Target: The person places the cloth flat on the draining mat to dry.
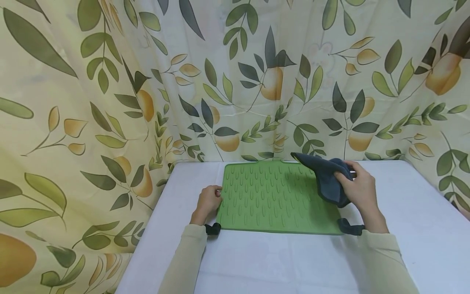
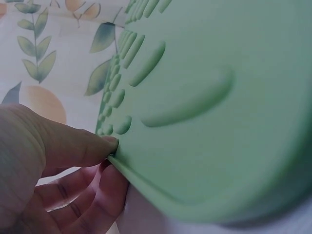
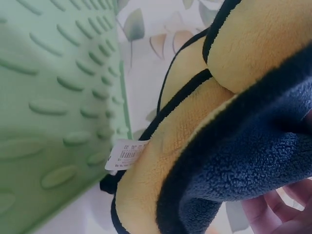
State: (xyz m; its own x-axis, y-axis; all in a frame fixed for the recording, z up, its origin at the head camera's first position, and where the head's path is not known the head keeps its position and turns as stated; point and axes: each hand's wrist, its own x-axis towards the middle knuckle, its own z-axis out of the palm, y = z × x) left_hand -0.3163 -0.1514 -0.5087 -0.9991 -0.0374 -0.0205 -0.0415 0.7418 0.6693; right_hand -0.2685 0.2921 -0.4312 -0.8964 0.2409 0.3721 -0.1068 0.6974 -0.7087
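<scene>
A green ridged mat (image 1: 271,200) with raised oval bumps lies on the white table. At its left edge my left hand (image 1: 208,203) pinches the rim between thumb and fingers, as the left wrist view shows with the mat (image 2: 195,156) close up. Above the mat's right side my right hand (image 1: 361,190) grips a folded cleaning cloth (image 1: 330,183), dark blue outside. In the right wrist view the cloth (image 3: 161,161) shows a yellow plush inner side, dark edging and a white barcode label (image 3: 127,155). Its free corner points up and left, off the mat.
The white table (image 1: 257,261) extends in front of the mat and to both sides. A curtain (image 1: 227,81) printed with leaves and fruit hangs behind the table and along the left. Black straps (image 1: 350,227) sit at both wrists.
</scene>
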